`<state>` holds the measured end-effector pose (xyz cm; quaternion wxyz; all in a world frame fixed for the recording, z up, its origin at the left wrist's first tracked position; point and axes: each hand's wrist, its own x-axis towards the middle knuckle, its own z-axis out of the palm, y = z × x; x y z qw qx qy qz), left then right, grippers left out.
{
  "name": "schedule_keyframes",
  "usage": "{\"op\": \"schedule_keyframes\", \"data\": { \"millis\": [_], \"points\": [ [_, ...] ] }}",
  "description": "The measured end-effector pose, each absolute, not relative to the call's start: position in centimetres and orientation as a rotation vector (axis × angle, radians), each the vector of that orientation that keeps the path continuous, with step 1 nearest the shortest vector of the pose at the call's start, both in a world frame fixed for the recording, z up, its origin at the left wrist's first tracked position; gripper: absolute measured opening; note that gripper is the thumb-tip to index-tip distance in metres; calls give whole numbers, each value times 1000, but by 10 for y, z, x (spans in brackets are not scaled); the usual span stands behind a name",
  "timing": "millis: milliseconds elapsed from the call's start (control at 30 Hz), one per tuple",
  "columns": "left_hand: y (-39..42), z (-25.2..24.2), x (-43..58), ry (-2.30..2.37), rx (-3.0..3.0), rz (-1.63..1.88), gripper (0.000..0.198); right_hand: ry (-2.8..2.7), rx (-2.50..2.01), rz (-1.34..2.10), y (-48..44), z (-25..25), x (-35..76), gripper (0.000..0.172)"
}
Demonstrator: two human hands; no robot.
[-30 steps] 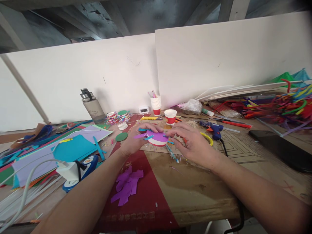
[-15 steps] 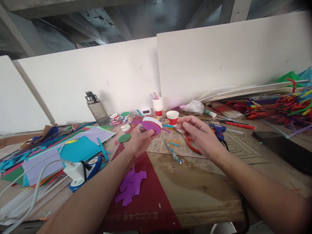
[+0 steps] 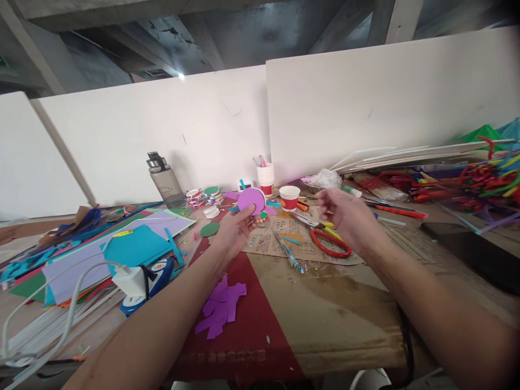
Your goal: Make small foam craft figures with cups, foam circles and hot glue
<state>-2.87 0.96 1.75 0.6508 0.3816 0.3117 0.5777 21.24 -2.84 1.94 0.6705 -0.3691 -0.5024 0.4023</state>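
White boards are standing along the back of a messy craft table (image 3: pixel 325 319), and coloured paper, cups and sticks are lying all over it.

One second ago, both hands were pressing down on a small round piece with a purple top, right on the table. Now the left hand (image 3: pixel 233 230) is holding that purple round piece (image 3: pixel 251 200) up in the air, above the printed paper sheet (image 3: pixel 284 241). The fingers are closing on its lower edge, and the flat purple face is turning toward the camera. Little blue and pink strips are sticking out around its rim.

The right hand (image 3: pixel 345 216) is not touching the piece any more. It is moving off to the right and hanging over the table with nothing in it, fingers loosely curled and a bit apart. Right under it, the red scissors (image 3: pixel 329 244) are lying on the printed sheet, and they were hidden by the hand a second ago.

So the pressing looks finished, and the person seems to be lifting the piece to look at it.

A red and white paper cup (image 3: pixel 289 197) is standing just behind the piece. A purple paper scrap (image 3: pixel 221 309) is lying on the red mat near the left arm. A grey water bottle (image 3: pixel 164 181) is standing by the boards.
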Motion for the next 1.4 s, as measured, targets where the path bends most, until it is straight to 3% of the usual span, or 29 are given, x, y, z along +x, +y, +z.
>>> {"op": "schedule_keyframes", "data": {
  "millis": [100,267,433,633,1400],
  "points": [
    [5,17,-24,638,977,1222,27,-1271,-958,1032,-28,6,198,37],
    [1,11,-23,516,1188,1136,27,-1556,-998,944,-44,9,183,47],
    [1,11,-30,442,1440,1143,34,-1652,-948,640,-64,24,181,32],
    [-2,21,-36,407,1692,1205,24,-1783,-804,301,-70,23,180,22],
    [-5,31,-37,428,1833,1137,20,-1930,-770,68,-72,22,181,20]
  ]
}}
